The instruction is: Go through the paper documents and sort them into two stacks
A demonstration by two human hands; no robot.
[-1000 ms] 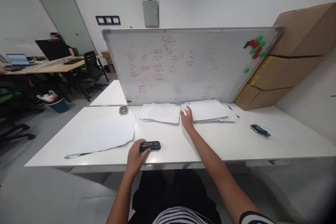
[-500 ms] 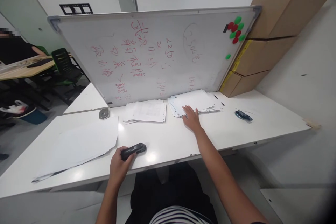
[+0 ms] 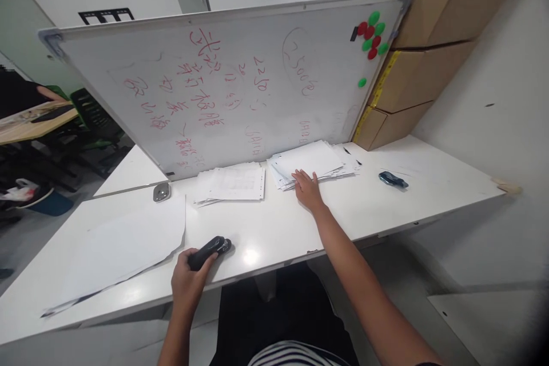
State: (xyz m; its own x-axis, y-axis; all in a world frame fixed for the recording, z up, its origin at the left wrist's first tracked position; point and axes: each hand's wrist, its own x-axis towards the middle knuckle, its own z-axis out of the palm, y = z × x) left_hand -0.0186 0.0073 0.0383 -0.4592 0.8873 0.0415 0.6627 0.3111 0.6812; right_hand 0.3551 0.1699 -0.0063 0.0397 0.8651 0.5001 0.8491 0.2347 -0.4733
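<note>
A black stapler (image 3: 208,253) is in the grip of my left hand (image 3: 187,280), near the front edge of the white table (image 3: 274,223). Its fingers wrap round the stapler's body, and the front end points right and away from me. My right hand (image 3: 309,193) rests with fingers spread on the near edge of a stack of white paper (image 3: 306,161) by the whiteboard. The top sheet of this stack lies slightly askew. Just left of it lies a second paper stack (image 3: 240,183).
Large white sheets (image 3: 128,246) cover the table's left part. A small grey round-cornered object (image 3: 162,192) lies behind them. A dark blue object (image 3: 392,179) lies at right. The whiteboard (image 3: 266,68) leans at the back beside stacked cardboard boxes (image 3: 433,40). A person (image 3: 21,91) is far left.
The view has shifted slightly. My left hand has turned the stapler a little, so its front tilts farther away from me. The right hand stays on the paper stack.
</note>
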